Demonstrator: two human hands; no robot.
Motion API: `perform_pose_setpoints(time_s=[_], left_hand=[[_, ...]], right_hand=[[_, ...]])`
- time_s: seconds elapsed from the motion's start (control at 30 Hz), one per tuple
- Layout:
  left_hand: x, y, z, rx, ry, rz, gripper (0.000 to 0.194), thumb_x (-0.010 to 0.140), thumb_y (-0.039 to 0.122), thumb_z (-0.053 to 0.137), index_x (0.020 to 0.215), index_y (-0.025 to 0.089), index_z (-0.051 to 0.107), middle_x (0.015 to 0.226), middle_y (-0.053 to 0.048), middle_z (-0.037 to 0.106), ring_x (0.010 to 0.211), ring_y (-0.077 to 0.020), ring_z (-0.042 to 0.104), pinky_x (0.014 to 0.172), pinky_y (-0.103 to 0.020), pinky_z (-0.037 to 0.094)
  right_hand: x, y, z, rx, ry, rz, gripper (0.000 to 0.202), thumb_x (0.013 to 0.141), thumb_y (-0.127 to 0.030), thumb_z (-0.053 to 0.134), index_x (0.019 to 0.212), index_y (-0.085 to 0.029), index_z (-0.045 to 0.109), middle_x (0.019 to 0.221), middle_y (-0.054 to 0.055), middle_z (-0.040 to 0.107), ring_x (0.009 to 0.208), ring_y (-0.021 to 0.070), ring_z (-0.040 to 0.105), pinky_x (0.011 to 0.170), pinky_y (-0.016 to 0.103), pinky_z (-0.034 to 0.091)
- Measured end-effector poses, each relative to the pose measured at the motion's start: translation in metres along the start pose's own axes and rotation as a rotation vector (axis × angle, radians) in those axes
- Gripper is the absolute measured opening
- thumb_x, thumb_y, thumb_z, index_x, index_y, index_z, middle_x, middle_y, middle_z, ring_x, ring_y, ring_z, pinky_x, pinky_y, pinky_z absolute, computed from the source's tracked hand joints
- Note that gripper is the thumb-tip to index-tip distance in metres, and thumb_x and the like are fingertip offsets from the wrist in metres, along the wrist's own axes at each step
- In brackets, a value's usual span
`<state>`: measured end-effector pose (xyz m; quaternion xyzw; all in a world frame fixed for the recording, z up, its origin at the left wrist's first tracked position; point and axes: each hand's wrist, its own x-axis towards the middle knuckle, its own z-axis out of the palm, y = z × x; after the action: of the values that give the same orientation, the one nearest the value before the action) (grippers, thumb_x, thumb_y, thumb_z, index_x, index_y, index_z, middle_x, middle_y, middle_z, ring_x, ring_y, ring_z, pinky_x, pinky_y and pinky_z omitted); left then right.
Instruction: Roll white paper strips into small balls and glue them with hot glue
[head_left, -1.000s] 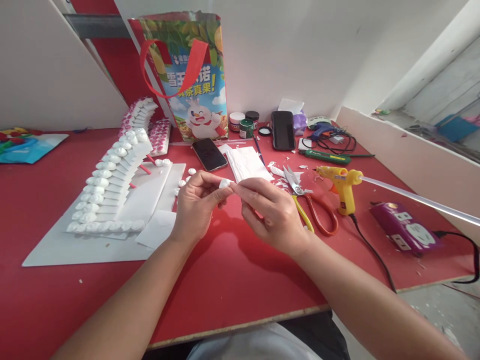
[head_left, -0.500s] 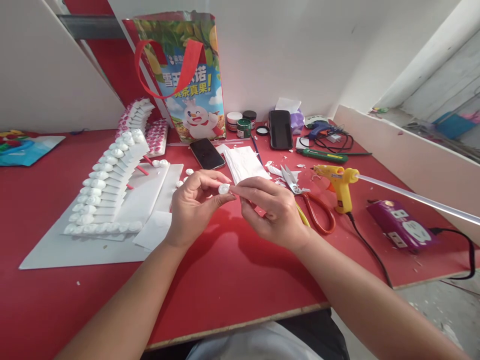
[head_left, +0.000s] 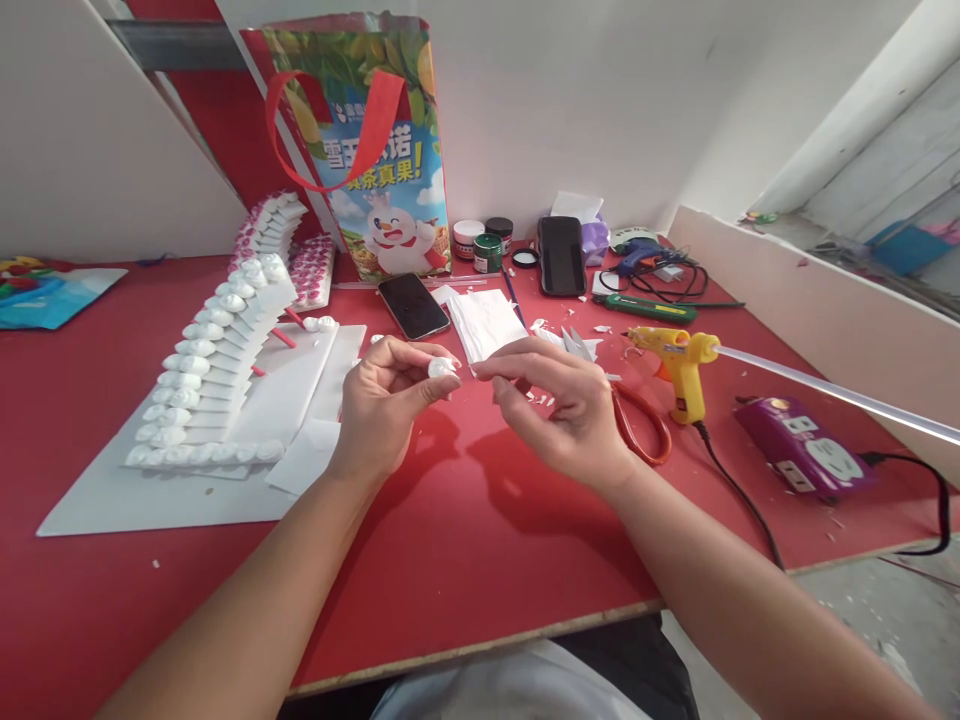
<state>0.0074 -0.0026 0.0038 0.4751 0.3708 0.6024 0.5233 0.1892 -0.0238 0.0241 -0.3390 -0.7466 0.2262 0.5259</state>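
Note:
In the middle of the view, my left hand (head_left: 382, 405) is closed, with a small white rolled paper rose (head_left: 442, 368) pinched between thumb and fingers. My right hand (head_left: 566, 410) hovers just to the right of it, fingers bent and apart, thumb away from the index finger; I see nothing held in it. Beyond the hands lies a stack of white paper sheets (head_left: 486, 322). To the left, a curved white piece (head_left: 217, 370) with rows of similar white roses along its edge stands on a white board (head_left: 97, 495).
Right of my right hand lie red-handled scissors (head_left: 645, 425), a yellow glue gun (head_left: 682, 375) with a long glue stick, and a purple power box (head_left: 802, 450). Behind are a phone (head_left: 414, 306), paint jars (head_left: 487, 252), a black case (head_left: 562, 257) and a printed bag (head_left: 382, 170). Paper scraps are scattered about.
My right hand has drawn away to the right from the rose, and its fingers have parted. My left hand still grips the rose, now turned slightly and shifted a little left.

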Motion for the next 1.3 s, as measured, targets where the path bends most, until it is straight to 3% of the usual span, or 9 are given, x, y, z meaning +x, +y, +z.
perform_pose_setpoints(time_s=[0.07, 0.17, 0.33, 0.47, 0.57, 0.67, 0.93, 1.13, 1.3], left_hand=[[0.003, -0.002, -0.001, -0.11, 0.004, -0.09, 0.034, 0.061, 0.023, 0.094, 0.073, 0.018, 0.062, 0.081, -0.001, 0.073, 0.069, -0.0111, 0.064, 0.066, -0.025, 0.05], [0.004, -0.004, -0.002, -0.234, -0.035, -0.216, 0.039, 0.057, 0.03, 0.096, 0.072, 0.019, 0.062, 0.084, 0.0, 0.072, 0.065, -0.0086, 0.061, 0.066, -0.024, 0.05], [0.002, -0.008, -0.001, -0.37, -0.131, -0.375, 0.043, 0.053, 0.04, 0.099, 0.073, 0.02, 0.066, 0.089, 0.0, 0.07, 0.068, -0.0089, 0.058, 0.063, -0.022, 0.048], [-0.001, -0.009, 0.001, -0.432, -0.184, -0.413, 0.039, 0.057, 0.037, 0.098, 0.073, 0.019, 0.068, 0.08, 0.001, 0.065, 0.065, -0.007, 0.054, 0.062, -0.02, 0.047], [-0.001, -0.01, 0.002, -0.437, -0.202, -0.404, 0.034, 0.062, 0.037, 0.096, 0.073, 0.018, 0.069, 0.072, 0.002, 0.063, 0.064, -0.007, 0.053, 0.065, -0.019, 0.048], [-0.001, -0.011, 0.002, -0.443, -0.18, -0.405, 0.034, 0.063, 0.036, 0.096, 0.071, 0.019, 0.067, 0.066, 0.003, 0.062, 0.062, -0.0073, 0.053, 0.064, -0.018, 0.049], [-0.002, -0.009, 0.002, -0.317, -0.122, -0.413, 0.038, 0.059, 0.032, 0.097, 0.07, 0.017, 0.065, 0.064, 0.003, 0.064, 0.059, -0.006, 0.056, 0.061, -0.017, 0.048], [-0.002, -0.01, 0.003, -0.096, -0.062, -0.231, 0.038, 0.06, 0.034, 0.096, 0.072, 0.017, 0.064, 0.065, 0.004, 0.061, 0.058, -0.0076, 0.053, 0.058, -0.021, 0.045], [0.001, -0.013, -0.007, 0.279, -0.054, 0.181, 0.031, 0.067, 0.03, 0.093, 0.08, 0.019, 0.067, 0.081, 0.0, 0.066, 0.076, -0.0136, 0.06, 0.07, -0.027, 0.049]], right_hand=[[0.002, -0.001, 0.0, 0.123, 0.045, 0.158, 0.009, 0.09, -0.021, 0.065, 0.084, -0.018, 0.07, 0.079, 0.003, 0.067, 0.068, 0.012, 0.06, 0.058, 0.025, 0.049], [0.006, 0.003, 0.0, 0.294, 0.092, 0.37, 0.028, 0.084, -0.037, 0.077, 0.072, -0.018, 0.06, 0.062, -0.004, 0.056, 0.053, 0.0079, 0.048, 0.049, 0.023, 0.042], [0.008, 0.011, -0.002, 0.316, 0.094, 0.447, 0.03, 0.083, -0.039, 0.078, 0.07, -0.016, 0.064, 0.059, -0.004, 0.056, 0.05, 0.0078, 0.048, 0.047, 0.023, 0.042], [0.006, 0.01, 0.001, 0.275, 0.06, 0.352, 0.015, 0.095, -0.026, 0.063, 0.089, -0.015, 0.072, 0.074, 0.001, 0.067, 0.059, 0.0094, 0.057, 0.056, 0.024, 0.049], [0.003, 0.007, 0.006, 0.199, 0.01, 0.208, 0.018, 0.097, -0.017, 0.056, 0.102, -0.016, 0.073, 0.093, 0.006, 0.071, 0.077, 0.0121, 0.064, 0.069, 0.027, 0.055], [0.0, 0.005, 0.011, 0.068, -0.021, 0.057, 0.021, 0.097, -0.013, 0.055, 0.102, -0.018, 0.074, 0.1, 0.008, 0.069, 0.092, 0.015, 0.067, 0.081, 0.03, 0.056], [-0.004, 0.008, 0.011, -0.269, -0.046, -0.231, 0.019, 0.097, -0.013, 0.053, 0.106, -0.015, 0.07, 0.099, 0.012, 0.068, 0.087, 0.0177, 0.066, 0.078, 0.032, 0.057], [-0.003, 0.013, 0.008, -0.472, -0.127, -0.329, 0.019, 0.098, -0.013, 0.05, 0.098, -0.014, 0.069, 0.091, 0.012, 0.068, 0.08, 0.0191, 0.064, 0.071, 0.032, 0.055], [-0.005, 0.015, 0.01, -0.189, -0.053, -0.166, 0.023, 0.095, -0.011, 0.053, 0.102, -0.018, 0.074, 0.099, 0.01, 0.07, 0.086, 0.0163, 0.068, 0.076, 0.03, 0.057]])
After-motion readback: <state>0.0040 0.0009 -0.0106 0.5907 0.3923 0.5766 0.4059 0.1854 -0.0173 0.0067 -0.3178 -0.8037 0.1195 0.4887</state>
